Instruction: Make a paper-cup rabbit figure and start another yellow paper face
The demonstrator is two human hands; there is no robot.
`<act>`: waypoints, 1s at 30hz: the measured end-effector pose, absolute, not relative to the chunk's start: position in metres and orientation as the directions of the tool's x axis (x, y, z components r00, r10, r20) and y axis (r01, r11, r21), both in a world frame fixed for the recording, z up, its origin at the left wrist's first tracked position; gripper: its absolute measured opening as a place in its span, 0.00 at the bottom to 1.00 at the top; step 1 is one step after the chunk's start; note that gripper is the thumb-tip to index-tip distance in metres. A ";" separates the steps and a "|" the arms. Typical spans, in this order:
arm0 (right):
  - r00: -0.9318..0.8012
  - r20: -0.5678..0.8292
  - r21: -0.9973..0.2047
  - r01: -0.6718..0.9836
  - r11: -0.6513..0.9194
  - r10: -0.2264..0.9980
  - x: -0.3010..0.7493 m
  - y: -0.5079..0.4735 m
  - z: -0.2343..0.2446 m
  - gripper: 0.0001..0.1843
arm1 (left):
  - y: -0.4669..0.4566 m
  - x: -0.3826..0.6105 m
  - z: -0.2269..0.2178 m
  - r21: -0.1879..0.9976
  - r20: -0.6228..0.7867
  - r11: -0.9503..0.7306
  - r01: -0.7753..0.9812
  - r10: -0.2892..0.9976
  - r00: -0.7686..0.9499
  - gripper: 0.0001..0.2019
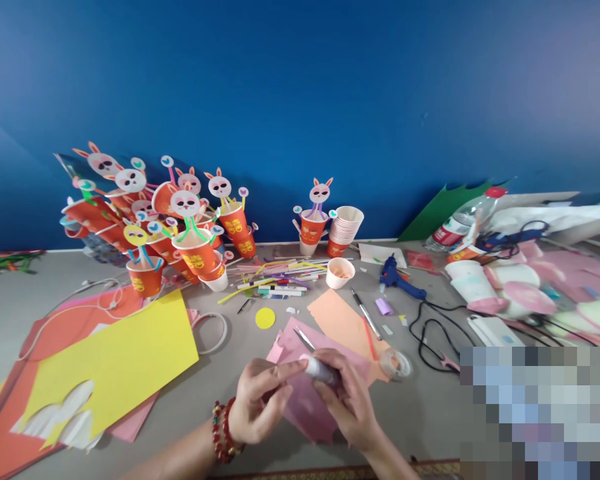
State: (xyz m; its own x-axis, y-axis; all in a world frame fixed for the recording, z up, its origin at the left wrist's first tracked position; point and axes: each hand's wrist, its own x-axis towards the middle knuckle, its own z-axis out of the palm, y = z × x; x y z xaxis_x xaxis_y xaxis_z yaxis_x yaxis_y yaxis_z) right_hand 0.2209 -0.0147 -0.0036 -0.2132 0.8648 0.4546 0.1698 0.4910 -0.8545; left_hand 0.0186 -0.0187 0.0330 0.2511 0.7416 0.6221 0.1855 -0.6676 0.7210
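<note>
My left hand point(260, 403), with a red bead bracelet on the wrist, and my right hand point(347, 403) meet over a pink paper sheet point(307, 400) near the table's front edge. Together they grip a small white glue stick point(316, 368); the right hand wraps its body and the left fingers pinch its end. A pen point(305, 340) lies on the pink sheet just beyond the hands. An orange paper sheet point(343, 320) lies behind it, and a yellow paper disc point(265, 318) to the left.
Orange paper cups with bunny faces point(190, 233) crowd the back left. A large yellow sheet point(115, 360) lies left. A stack of cups point(344, 230), a blue glue gun point(397, 280) with black cord, tape roll point(395, 363), markers point(280, 280) and a bottle point(460, 223) fill the back and right.
</note>
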 end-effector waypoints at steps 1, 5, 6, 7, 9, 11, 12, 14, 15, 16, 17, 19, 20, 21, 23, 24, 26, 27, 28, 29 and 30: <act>-0.211 0.456 -0.856 0.161 0.491 0.865 0.220 -0.014 -0.003 0.14 | -0.019 0.019 0.032 0.718 0.626 -0.671 0.185 0.739 0.250 0.18; -0.196 0.447 -0.864 0.161 0.478 0.873 0.219 -0.015 -0.002 0.12 | -0.018 0.019 0.030 0.706 0.643 -0.690 0.159 0.719 0.263 0.19; -0.194 0.445 -0.862 0.170 0.477 0.874 0.219 -0.015 -0.002 0.13 | -0.017 0.019 0.030 0.704 0.646 -0.694 0.152 0.715 0.267 0.19; -0.193 0.448 -0.859 0.180 0.480 0.873 0.220 -0.016 -0.003 0.13 | -0.016 0.019 0.030 0.702 0.650 -0.697 0.145 0.711 0.269 0.19; -0.195 0.455 -0.849 0.199 0.489 0.869 0.220 -0.016 -0.003 0.15 | -0.014 0.018 0.030 0.698 0.655 -0.702 0.139 0.705 0.270 0.19; -0.198 0.457 -0.845 0.207 0.493 0.867 0.221 -0.016 -0.003 0.15 | -0.012 0.018 0.030 0.697 0.657 -0.702 0.144 0.706 0.265 0.19; -0.198 0.456 -0.845 0.210 0.492 0.868 0.222 -0.015 -0.004 0.15 | -0.012 0.017 0.029 0.698 0.656 -0.701 0.146 0.707 0.265 0.19; -0.195 0.453 -0.846 0.215 0.488 0.870 0.223 -0.015 -0.004 0.15 | -0.013 0.017 0.028 0.703 0.649 -0.696 0.146 0.712 0.268 0.19; -0.192 0.454 -0.846 0.215 0.488 0.870 0.223 -0.014 -0.004 0.16 | -0.014 0.018 0.027 0.706 0.646 -0.693 0.146 0.714 0.270 0.19; -0.191 0.453 -0.846 0.215 0.487 0.871 0.224 -0.014 -0.005 0.15 | -0.014 0.018 0.027 0.707 0.643 -0.692 0.145 0.715 0.274 0.19; -0.191 0.453 -0.847 0.214 0.487 0.871 0.224 -0.014 -0.005 0.15 | -0.015 0.018 0.026 0.707 0.643 -0.692 0.145 0.714 0.277 0.19; -0.194 0.453 -0.847 0.212 0.488 0.870 0.225 -0.013 -0.006 0.15 | -0.015 0.019 0.026 0.704 0.644 -0.695 0.148 0.712 0.281 0.19; -0.196 0.456 -0.845 0.209 0.491 0.868 0.225 -0.014 -0.006 0.16 | -0.014 0.019 0.027 0.702 0.645 -0.696 0.146 0.710 0.281 0.19; -0.200 0.458 -0.845 0.204 0.494 0.866 0.225 -0.014 -0.006 0.16 | -0.013 0.019 0.027 0.702 0.647 -0.698 0.144 0.709 0.281 0.19; -0.207 0.455 -0.850 0.191 0.492 0.866 0.224 -0.014 -0.005 0.16 | -0.012 0.019 0.028 0.702 0.650 -0.699 0.136 0.708 0.277 0.19; -0.207 0.449 -0.854 0.186 0.486 0.869 0.224 -0.015 -0.004 0.16 | -0.012 0.019 0.028 0.703 0.651 -0.699 0.132 0.707 0.277 0.20; -0.203 0.437 -0.864 0.178 0.471 0.877 0.223 -0.015 -0.003 0.16 | -0.012 0.019 0.028 0.706 0.648 -0.697 0.129 0.709 0.278 0.20; -0.197 0.431 -0.869 0.173 0.464 0.881 0.222 -0.015 -0.003 0.16 | -0.012 0.019 0.028 0.708 0.646 -0.694 0.131 0.711 0.278 0.20; -0.191 0.428 -0.873 0.166 0.459 0.883 0.222 -0.015 -0.002 0.16 | -0.012 0.019 0.028 0.710 0.643 -0.692 0.132 0.713 0.278 0.20; -0.187 0.424 -0.878 0.156 0.453 0.886 0.221 -0.015 -0.002 0.16 | -0.013 0.019 0.027 0.712 0.640 -0.689 0.133 0.716 0.279 0.19; -0.187 0.418 -0.884 0.145 0.446 0.889 0.221 -0.014 -0.001 0.16 | -0.013 0.018 0.027 0.716 0.636 -0.686 0.132 0.718 0.283 0.19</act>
